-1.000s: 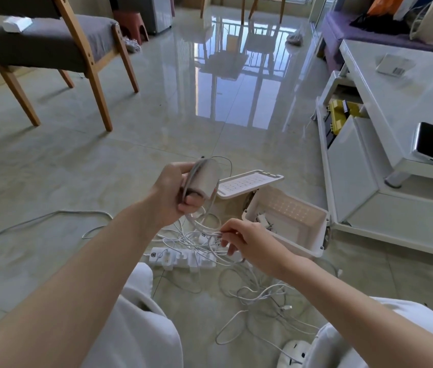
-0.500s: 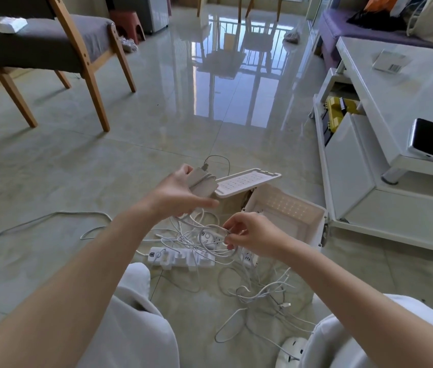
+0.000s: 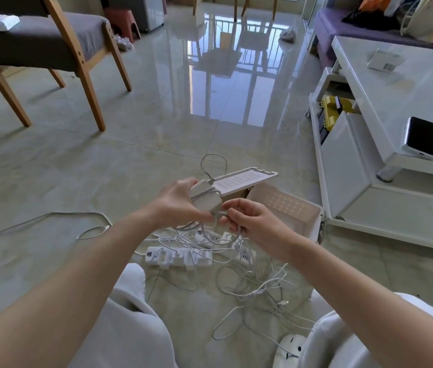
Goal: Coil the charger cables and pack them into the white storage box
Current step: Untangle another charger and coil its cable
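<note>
My left hand [image 3: 177, 203] grips a white charger brick [image 3: 206, 196] with its cable wound around it. My right hand [image 3: 250, 217] pinches that cable [image 3: 216, 216] just below the brick, close to my left fingers. Beneath both hands lies a tangle of white cables [image 3: 250, 285] on the floor, over a white power strip [image 3: 175, 257]. The white storage box [image 3: 313, 221] stands open just beyond my right hand, with its perforated lid [image 3: 247, 179] lying behind the brick.
A white coffee table [image 3: 396, 102] with a phone [image 3: 424, 136] stands on the right. A wooden chair [image 3: 58, 43] is at the far left. One loose cable [image 3: 50, 216] trails left over the tiled floor. My knees frame the bottom.
My right hand rose from the cable tangle up to the brick. My left hand turned the brick and lowered it slightly, bringing both hands together.
</note>
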